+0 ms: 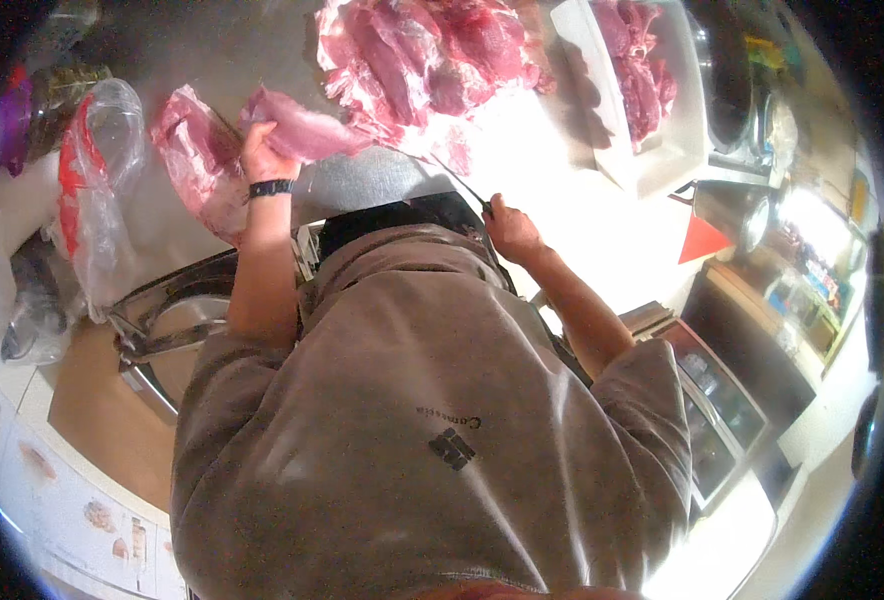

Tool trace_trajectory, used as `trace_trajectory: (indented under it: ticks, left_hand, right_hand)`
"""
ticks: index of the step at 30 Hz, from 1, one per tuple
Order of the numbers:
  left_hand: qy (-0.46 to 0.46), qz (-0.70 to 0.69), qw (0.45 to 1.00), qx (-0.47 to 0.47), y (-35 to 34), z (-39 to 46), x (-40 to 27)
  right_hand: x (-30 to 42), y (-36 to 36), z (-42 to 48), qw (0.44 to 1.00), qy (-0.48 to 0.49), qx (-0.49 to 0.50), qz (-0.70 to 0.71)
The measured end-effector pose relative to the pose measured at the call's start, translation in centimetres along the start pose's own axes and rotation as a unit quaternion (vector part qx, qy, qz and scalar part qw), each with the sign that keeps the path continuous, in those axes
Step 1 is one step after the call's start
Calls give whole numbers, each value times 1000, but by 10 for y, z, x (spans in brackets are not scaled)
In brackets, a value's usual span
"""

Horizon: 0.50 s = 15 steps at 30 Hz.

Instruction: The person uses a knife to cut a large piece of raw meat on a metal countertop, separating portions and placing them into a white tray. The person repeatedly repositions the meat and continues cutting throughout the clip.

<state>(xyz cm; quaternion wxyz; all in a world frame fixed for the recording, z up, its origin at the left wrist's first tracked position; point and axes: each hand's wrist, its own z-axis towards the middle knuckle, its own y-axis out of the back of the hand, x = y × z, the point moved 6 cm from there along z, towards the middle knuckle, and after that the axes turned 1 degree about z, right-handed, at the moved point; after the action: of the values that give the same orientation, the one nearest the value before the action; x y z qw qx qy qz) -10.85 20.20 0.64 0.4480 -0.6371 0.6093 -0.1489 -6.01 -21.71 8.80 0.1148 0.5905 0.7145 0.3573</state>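
My left hand (266, 154) grips a smooth pink piece of raw meat (307, 127), lifted a little off the metal worktop (359, 180). The piece stretches right toward a large cut of raw meat (427, 67); whether the two are still joined I cannot tell. In my right hand (513, 229) is a knife (468, 187), its dark handle in my fist and its thin blade pointing up and left to the lower edge of the large cut. Another slab of meat with pale fat (202, 157) lies just left of my left hand, partly behind my wrist.
A white tub (659, 165) holding several pieces of meat (637, 75) stands at the right. Clear and red plastic bags (104, 180) lie at the left. Strong glare covers the surface beyond my right hand. A glass-fronted cabinet (719, 412) is low on the right.
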Motion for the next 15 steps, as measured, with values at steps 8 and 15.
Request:
trace_trajectory:
  ticks: [8, 15]
  left_hand:
    - [42, 80, 991, 100, -146, -58, 60]
    - [165, 45, 941, 292, -406, -73, 261]
  right_hand:
    - [-31, 19, -21, 949, 41, -185, 252]
    - [-140, -20, -70, 919, -36, -260, 294]
